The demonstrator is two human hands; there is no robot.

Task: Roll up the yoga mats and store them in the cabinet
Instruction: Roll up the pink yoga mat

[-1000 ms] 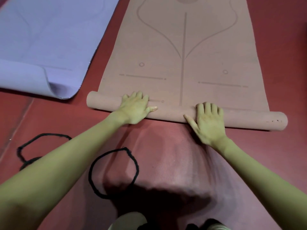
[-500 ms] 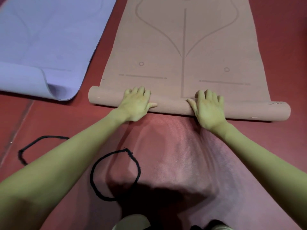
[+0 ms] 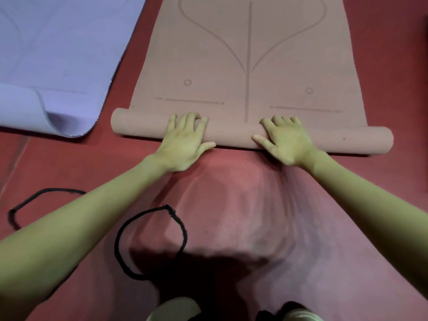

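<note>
A tan yoga mat (image 3: 250, 54) with printed alignment lines lies on the red floor, stretching away from me. Its near end is wound into a roll (image 3: 231, 133) that runs from left to right. My left hand (image 3: 185, 142) lies palm down on the roll left of centre, fingers draped over its top. My right hand (image 3: 284, 140) presses on the roll right of centre, thumb along the near side and fingers bent over the top. A lilac yoga mat (image 3: 58, 54) lies flat at the left, with its near corner (image 3: 34, 112) curled up.
Two black cord loops lie on the floor, one (image 3: 150, 242) between my arms and one (image 3: 30, 205) partly under my left forearm. A red mat (image 3: 243, 205) covers the floor under me. My knees show at the bottom edge.
Both hands have pushed the tan roll away from me, so it has grown thicker and now sits close to the printed horizontal lines.
</note>
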